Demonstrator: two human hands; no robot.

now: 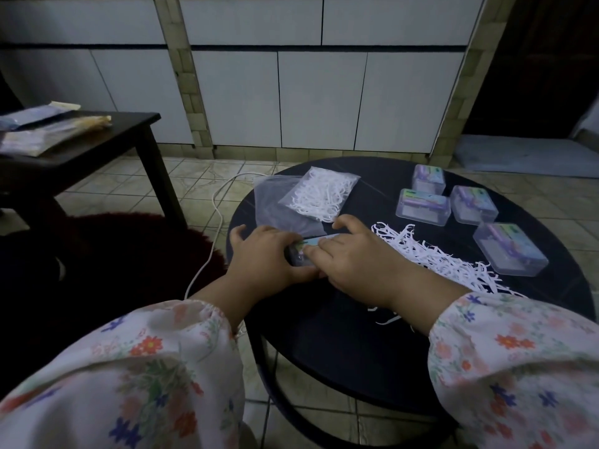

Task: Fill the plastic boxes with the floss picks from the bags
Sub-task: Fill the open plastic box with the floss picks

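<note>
Both hands, left hand (264, 254) and right hand (353, 257), grip one small clear plastic box (303, 251) on the round black table (340, 345), just beside the loose white floss picks (431, 257).

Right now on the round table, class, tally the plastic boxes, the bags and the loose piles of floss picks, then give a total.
Plastic boxes: 5, four at the right and one held between the hands
Bags: 2, one full, one emptied
Loose floss pick piles: 1
Total: 8
</note>
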